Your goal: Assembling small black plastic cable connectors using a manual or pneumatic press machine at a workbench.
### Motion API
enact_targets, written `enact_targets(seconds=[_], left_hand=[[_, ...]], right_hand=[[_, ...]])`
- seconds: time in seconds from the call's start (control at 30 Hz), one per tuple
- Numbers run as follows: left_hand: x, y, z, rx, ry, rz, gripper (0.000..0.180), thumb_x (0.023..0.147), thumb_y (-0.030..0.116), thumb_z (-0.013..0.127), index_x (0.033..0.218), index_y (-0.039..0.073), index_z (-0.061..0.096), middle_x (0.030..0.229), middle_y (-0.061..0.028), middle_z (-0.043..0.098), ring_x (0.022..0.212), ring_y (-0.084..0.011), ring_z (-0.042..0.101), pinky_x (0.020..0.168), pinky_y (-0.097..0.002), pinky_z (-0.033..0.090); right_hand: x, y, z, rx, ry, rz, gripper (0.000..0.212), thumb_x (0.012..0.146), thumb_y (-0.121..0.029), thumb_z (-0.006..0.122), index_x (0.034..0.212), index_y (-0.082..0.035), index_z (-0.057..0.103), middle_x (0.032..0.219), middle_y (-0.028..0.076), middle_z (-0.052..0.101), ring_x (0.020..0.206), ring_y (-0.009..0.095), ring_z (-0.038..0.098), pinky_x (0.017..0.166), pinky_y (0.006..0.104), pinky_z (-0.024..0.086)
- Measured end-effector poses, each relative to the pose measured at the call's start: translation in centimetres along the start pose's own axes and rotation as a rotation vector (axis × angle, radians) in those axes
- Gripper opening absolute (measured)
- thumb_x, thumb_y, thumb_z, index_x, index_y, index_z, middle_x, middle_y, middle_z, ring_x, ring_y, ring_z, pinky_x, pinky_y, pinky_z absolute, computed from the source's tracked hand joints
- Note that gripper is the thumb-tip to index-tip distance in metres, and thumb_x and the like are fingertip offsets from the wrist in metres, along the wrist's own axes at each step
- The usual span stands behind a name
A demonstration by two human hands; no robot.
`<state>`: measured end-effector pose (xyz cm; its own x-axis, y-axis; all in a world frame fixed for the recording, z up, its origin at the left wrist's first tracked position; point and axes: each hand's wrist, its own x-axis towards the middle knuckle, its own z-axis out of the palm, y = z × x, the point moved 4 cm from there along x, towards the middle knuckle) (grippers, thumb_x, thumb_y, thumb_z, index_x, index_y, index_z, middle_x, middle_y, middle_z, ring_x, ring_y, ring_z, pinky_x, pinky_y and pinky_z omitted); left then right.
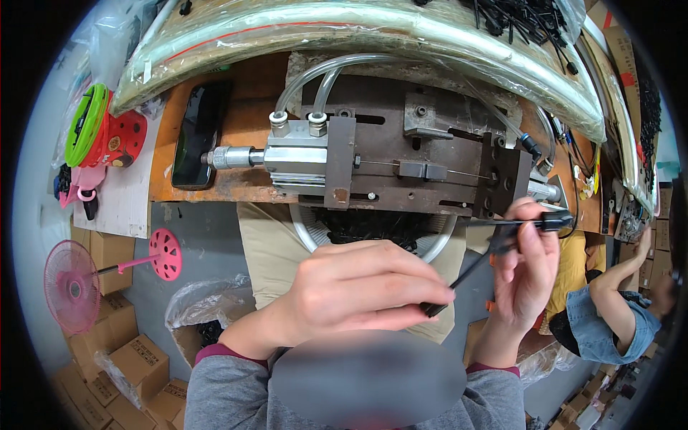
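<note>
Reading the view as a clock face, a plastic-wrapped ledge (337,32) is arching across from 10 to 2 o'clock, and a heap of black parts (502,21) is lying on it between 1 and 2. Below it a wooden bench (247,192) is bearing a dark metal fixture (387,129), with a silver cylinder (297,158) sitting toward 10 o'clock.

Cardboard boxes (140,362) are stacking up around 8 o'clock; their contents are not showing. Nearer the centre on that same line, a box with a clear plastic liner (215,304) is holding dark pieces (210,333). Just below the centre, between the person's knees, a white-rimmed round tub (301,226) is holding many black pieces (358,223), the left hand partly hiding it. Between 9 and 10 o'clock a red container (135,132) is standing beside a bright green rim (80,143); what is inside is too hard to tell.

The left hand (373,283), between 5 and 6 o'clock, is pinching narrowly, thumb and fingertips meeting at the lower end of a thin black strip (471,271). The strip is slanting up toward 3 o'clock, to the right hand (527,265). That hand, between 3 and 4, is curling its fingers, thumb and forefinger gripping a black-headed piece (553,221) just under the fixture's edge; whether strip and piece are joined, I cannot tell.
</note>
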<state>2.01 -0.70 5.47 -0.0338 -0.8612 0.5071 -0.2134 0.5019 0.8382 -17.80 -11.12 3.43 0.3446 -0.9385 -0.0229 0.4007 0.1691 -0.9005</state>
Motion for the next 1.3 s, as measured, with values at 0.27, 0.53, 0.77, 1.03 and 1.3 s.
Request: enact_targets(seconds=[0.27, 0.53, 0.77, 1.03, 1.3], left_hand=[[-0.1, -2.5, 1.7, 0.656, 0.144, 0.069, 0.027, 0.067, 0.003, 0.080, 0.093, -0.001, 0.072, 0.114, -0.0138, 0.069, 0.083, -0.0242, 0.068, 0.070, -0.0319, 0.056], [0.6, -3.6, 3.4, 0.905, 0.089, 0.055, 0.022, 0.072, 0.006, 0.074, 0.093, 0.000, 0.070, 0.122, -0.0132, 0.068, 0.070, -0.0196, 0.067, 0.064, -0.0293, 0.053], [0.7, -3.6, 3.0, 0.910, 0.042, -0.005, 0.022, 0.072, 0.007, 0.075, 0.093, 0.002, 0.071, 0.123, -0.0116, 0.068, 0.064, -0.0171, 0.064, 0.059, -0.0277, 0.050], [0.8, -2.5, 2.3, 0.471, 0.117, -0.004, 0.030, 0.071, 0.008, 0.082, 0.099, 0.003, 0.071, 0.110, -0.0100, 0.072, 0.076, -0.0192, 0.070, 0.063, -0.0279, 0.055], [0.4, -0.8, 1.8, 0.232, 0.139, 0.005, 0.034, 0.072, 0.005, 0.084, 0.103, 0.001, 0.072, 0.102, -0.0122, 0.072, 0.082, -0.0219, 0.071, 0.066, -0.0303, 0.058]], right_hand=[[-0.4, -1.3, 0.2, -0.460, 0.160, -0.559, 0.019, 0.091, -0.001, 0.065, 0.110, 0.001, 0.064, 0.113, 0.014, 0.056, 0.073, 0.013, 0.056, 0.056, 0.0229, 0.047], [-1.6, -1.3, 0.8, -1.019, 0.207, -0.840, 0.017, 0.087, -0.001, 0.070, 0.103, 0.000, 0.068, 0.108, 0.015, 0.062, 0.099, 0.025, 0.061, 0.082, 0.0314, 0.051], [-2.7, -1.6, 2.7, -1.334, 0.105, -1.040, 0.023, 0.082, 0.003, 0.075, 0.104, 0.003, 0.069, 0.100, 0.014, 0.066, 0.087, 0.025, 0.066, 0.076, 0.0333, 0.054], [-3.0, -0.6, 3.4, -1.422, -0.085, -1.098, 0.033, 0.070, 0.006, 0.074, 0.103, 0.006, 0.073, 0.103, 0.015, 0.066, 0.084, 0.027, 0.067, 0.070, 0.0326, 0.056], [-2.8, 0.2, 4.8, -1.410, -0.281, -1.079, 0.042, 0.065, 0.002, 0.073, 0.107, 0.006, 0.073, 0.109, 0.016, 0.067, 0.087, 0.026, 0.068, 0.070, 0.0329, 0.058]])
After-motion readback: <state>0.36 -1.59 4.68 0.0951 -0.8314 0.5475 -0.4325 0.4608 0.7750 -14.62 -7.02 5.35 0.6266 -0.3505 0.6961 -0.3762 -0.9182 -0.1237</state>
